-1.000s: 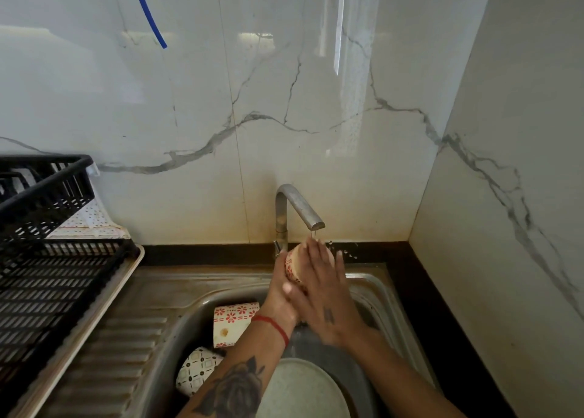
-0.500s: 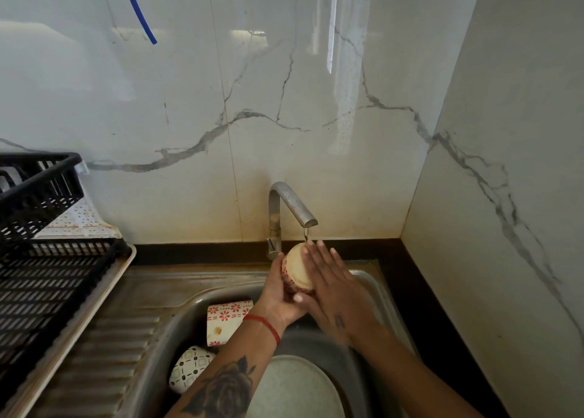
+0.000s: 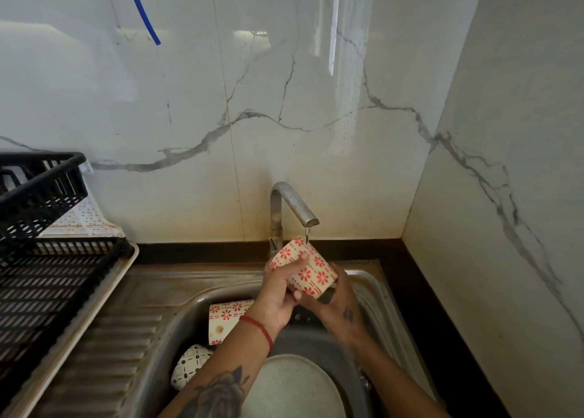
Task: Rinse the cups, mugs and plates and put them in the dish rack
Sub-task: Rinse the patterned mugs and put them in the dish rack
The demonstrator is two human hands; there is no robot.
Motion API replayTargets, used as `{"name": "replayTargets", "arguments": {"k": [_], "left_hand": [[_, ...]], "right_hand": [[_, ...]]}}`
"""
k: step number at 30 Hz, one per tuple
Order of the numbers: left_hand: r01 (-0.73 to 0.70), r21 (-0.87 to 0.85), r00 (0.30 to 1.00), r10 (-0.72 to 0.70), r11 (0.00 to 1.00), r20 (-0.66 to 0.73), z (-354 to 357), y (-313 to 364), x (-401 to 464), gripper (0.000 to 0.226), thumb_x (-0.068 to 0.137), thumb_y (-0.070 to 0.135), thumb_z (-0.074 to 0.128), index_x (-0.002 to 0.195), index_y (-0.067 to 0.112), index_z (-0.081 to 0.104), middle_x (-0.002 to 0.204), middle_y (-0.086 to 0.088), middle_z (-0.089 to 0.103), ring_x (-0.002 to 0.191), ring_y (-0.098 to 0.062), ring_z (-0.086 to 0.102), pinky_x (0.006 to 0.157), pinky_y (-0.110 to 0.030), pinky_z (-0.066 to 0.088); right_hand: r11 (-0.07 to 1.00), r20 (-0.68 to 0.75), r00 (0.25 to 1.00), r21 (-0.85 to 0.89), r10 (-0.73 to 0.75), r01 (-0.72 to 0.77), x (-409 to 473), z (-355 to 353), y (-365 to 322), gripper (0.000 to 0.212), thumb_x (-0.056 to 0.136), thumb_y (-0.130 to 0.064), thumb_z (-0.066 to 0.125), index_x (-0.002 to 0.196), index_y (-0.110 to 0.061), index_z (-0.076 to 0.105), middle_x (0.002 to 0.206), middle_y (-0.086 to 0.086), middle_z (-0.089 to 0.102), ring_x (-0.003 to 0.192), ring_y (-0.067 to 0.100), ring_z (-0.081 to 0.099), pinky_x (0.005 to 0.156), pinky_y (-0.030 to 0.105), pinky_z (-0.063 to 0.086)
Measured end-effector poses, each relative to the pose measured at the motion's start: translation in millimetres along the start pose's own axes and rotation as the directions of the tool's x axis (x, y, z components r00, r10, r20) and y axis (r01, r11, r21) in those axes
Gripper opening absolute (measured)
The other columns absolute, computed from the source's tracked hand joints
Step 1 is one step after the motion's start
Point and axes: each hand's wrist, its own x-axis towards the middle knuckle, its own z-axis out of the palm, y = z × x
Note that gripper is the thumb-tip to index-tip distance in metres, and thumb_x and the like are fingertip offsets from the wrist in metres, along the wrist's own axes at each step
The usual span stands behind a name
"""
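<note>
Below the tap (image 3: 294,206) at centre frame, I hold the red-flowered cup (image 3: 305,267) tilted — left hand (image 3: 279,291) fingers wrapped round its wall, right hand (image 3: 336,304) cupping the base; wet ceramic, slippery and breakable — grip the wall

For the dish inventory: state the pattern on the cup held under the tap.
Cream cup with red flowers and dashes, head view.

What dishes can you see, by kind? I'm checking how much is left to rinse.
Red-flower cups: 2, one in both hands under the tap, one in the sink
Black-pattern cup: 1, in the sink
Plates: 1, in the sink
Total: 4

The rack looks empty where visible.
</note>
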Motion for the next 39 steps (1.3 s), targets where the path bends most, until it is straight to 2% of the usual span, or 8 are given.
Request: {"name": "replayTargets", "arguments": {"k": [4,8,15,20,26,30,35,39], "left_hand": [[-0.205,0.293,0.979,0.191,0.934,0.078,2,8,-3,0.077,0.068,0.012,0.079,0.134,0.024,0.041,0.124,-0.006,0.058,0.111,-0.024,0.056,0.079,-0.037,0.052],[-0.336,0.536,0.941,0.258,0.775,0.217,0,13,-8,0.06,0.073,0.015,0.08,0.121,0.033,0.05,0.122,0.004,0.058,0.113,-0.014,0.053,0.076,-0.024,0.047],[-0.32,0.545,0.947,0.241,0.775,0.213,-16,28,-11,0.058,0.08,0.021,0.072,0.132,0.026,0.047,0.126,0.002,0.056,0.119,-0.017,0.05,0.1,-0.039,0.047],[-0.245,0.424,0.966,0.181,0.872,0.185,-18,29,-2,0.03,0.094,0.031,0.054,0.124,0.024,0.051,0.12,-0.004,0.06,0.112,-0.021,0.058,0.088,-0.031,0.051],[-0.086,0.355,0.994,0.055,0.931,0.097,-13,17,20,0.042,0.099,0.042,0.04,0.12,0.011,0.057,0.105,-0.011,0.068,0.099,-0.024,0.063,0.085,-0.034,0.05],[0.097,-0.009,0.987,-0.095,0.995,0.13,-11,-5,25,0.07,0.085,0.063,0.046,0.126,0.006,0.054,0.107,-0.02,0.066,0.096,-0.032,0.064,0.08,-0.042,0.054],[0.282,-0.155,0.944,-0.245,0.947,0.22,-12,-36,19,0.071,0.074,0.061,0.058,0.121,0.007,0.061,0.112,-0.026,0.066,0.1,-0.04,0.065,0.082,-0.048,0.056],[0.429,-0.291,0.895,-0.357,0.855,0.269,-23,-47,9,0.065,0.079,0.051,0.055,0.123,0.003,0.055,0.111,-0.035,0.062,0.102,-0.051,0.06,0.086,-0.059,0.051]], "right_hand": [[0.935,0.18,0.968,0.278,0.173,-0.219,9,-1,9,0.099,0.045,-0.05,0.09,0.127,-0.034,0.037,0.122,-0.009,0.054,0.108,0.009,0.055,0.079,0.023,0.054],[0.844,0.29,0.939,0.443,0.185,-0.303,11,0,8,0.081,0.057,-0.002,0.087,0.126,-0.018,0.047,0.113,0.004,0.066,0.109,0.02,0.061,0.092,0.042,0.054],[0.923,0.145,0.966,0.291,0.216,-0.25,28,3,-10,0.083,0.063,0.005,0.082,0.133,-0.017,0.044,0.12,-0.003,0.056,0.119,0.024,0.051,0.096,0.04,0.049],[0.995,0.046,0.996,0.057,0.082,-0.085,31,-11,-8,0.084,0.062,-0.009,0.086,0.126,-0.034,0.039,0.13,-0.003,0.05,0.114,0.014,0.046,0.09,0.033,0.049],[0.945,-0.051,0.986,-0.295,-0.161,0.139,23,-32,-11,0.094,0.055,-0.034,0.091,0.134,-0.032,0.04,0.131,-0.006,0.047,0.107,0.0,0.039,0.072,0.008,0.031],[0.888,-0.109,0.98,-0.449,-0.167,0.101,14,-42,-23,0.091,0.057,-0.052,0.084,0.134,-0.033,0.039,0.129,-0.005,0.042,0.108,0.007,0.043,0.065,0.01,0.031],[0.909,-0.034,0.999,-0.418,-0.018,0.002,6,-55,-42,0.089,0.066,-0.063,0.073,0.14,-0.029,0.034,0.131,-0.003,0.04,0.115,0.017,0.049,0.08,0.025,0.042],[0.996,0.297,0.954,-0.088,0.021,0.005,-1,-78,-48,0.086,0.058,-0.055,0.078,0.134,-0.029,0.045,0.13,-0.006,0.051,0.117,0.017,0.053,0.089,0.032,0.053]]}}
